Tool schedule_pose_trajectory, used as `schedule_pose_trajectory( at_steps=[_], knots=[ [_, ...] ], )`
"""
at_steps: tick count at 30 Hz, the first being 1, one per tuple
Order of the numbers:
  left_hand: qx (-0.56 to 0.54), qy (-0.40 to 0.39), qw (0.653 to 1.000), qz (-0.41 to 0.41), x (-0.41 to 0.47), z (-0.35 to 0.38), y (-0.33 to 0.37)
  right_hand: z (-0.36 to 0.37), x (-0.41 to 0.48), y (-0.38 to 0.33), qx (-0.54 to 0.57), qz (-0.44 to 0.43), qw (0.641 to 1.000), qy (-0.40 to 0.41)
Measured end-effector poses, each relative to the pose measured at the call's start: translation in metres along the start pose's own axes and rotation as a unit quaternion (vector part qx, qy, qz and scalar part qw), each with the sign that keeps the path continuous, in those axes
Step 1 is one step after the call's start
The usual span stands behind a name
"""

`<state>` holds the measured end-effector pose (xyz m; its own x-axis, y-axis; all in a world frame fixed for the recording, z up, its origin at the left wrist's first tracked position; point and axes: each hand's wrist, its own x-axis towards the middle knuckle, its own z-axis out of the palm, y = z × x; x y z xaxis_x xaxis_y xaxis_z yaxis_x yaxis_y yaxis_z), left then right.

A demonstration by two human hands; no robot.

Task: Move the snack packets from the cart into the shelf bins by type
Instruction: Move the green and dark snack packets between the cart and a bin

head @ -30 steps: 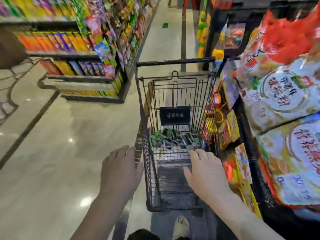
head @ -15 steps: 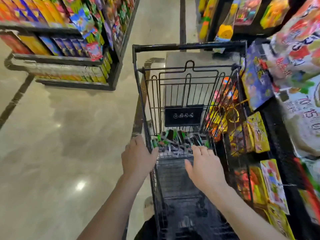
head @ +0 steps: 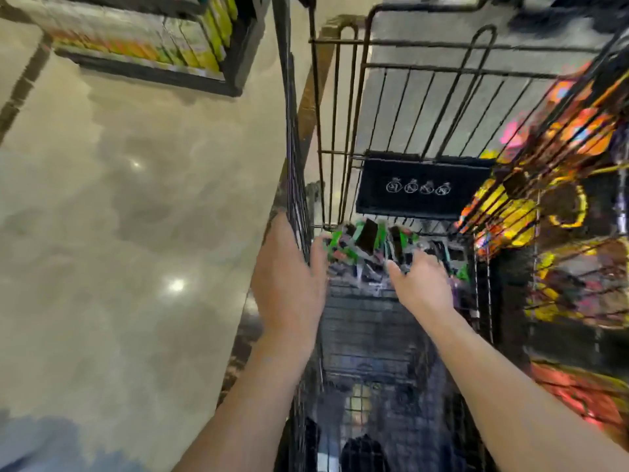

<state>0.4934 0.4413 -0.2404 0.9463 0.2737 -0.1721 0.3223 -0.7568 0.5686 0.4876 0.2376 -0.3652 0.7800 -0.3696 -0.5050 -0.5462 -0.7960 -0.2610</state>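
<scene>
Stands at the near end of the wire cart (head: 374, 328), looking down into its basket. With the left hand (head: 289, 277), clasps the top of the cart's left side wall: thumb inside the basket, fingers laid along the outer face of the wire, palm against the rim. Reaches with the right hand (head: 422, 287) down into the basket, palm down, thumb stuck out to the left, fingers extended forward over the heap. Shows those fingertips only as a motion smear; cannot tell whether touching or pinching a packet. Locates the snack packets (head: 367, 247), green and black, heaped on the basket floor at the far end, against the far wire wall and directly below a black sign plate (head: 422, 189) bearing four white round symbols. Places the left thumb just beside the left edge of the heap, the right hand over its right part. Sets the cart close alongside the shelf (head: 561, 206) on the right, with orange, yellow and red packs visible through the cart's right wall. Shows a second shelf unit (head: 153, 46) with yellow packs at upper left, well apart from the cart across the glossy beige floor (head: 119, 216).
</scene>
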Motion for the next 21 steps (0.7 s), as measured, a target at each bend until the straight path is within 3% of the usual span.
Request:
schedule_pose_trajectory(
  at_steps=[8, 13, 18, 21],
  knots=[
    [-0.011, 0.024, 1.0, -0.002, -0.001, 0.004, -0.004, 0.044, 0.074, 0.007, 0.07, 0.095, 0.992, -0.047],
    [-0.015, 0.044, 0.999, -0.005, -0.002, 0.006, -0.004, 0.044, 0.075, 0.02, 0.025, 0.025, 0.999, 0.009],
    [-0.019, 0.047, 0.999, -0.003, -0.005, 0.008, -0.004, 0.035, 0.071, 0.024, -0.037, -0.014, 0.999, 0.012],
    [-0.023, 0.049, 0.999, 0.001, -0.004, 0.009, -0.004, 0.034, 0.069, 0.035, 0.022, -0.04, 0.996, 0.075]
  ],
)
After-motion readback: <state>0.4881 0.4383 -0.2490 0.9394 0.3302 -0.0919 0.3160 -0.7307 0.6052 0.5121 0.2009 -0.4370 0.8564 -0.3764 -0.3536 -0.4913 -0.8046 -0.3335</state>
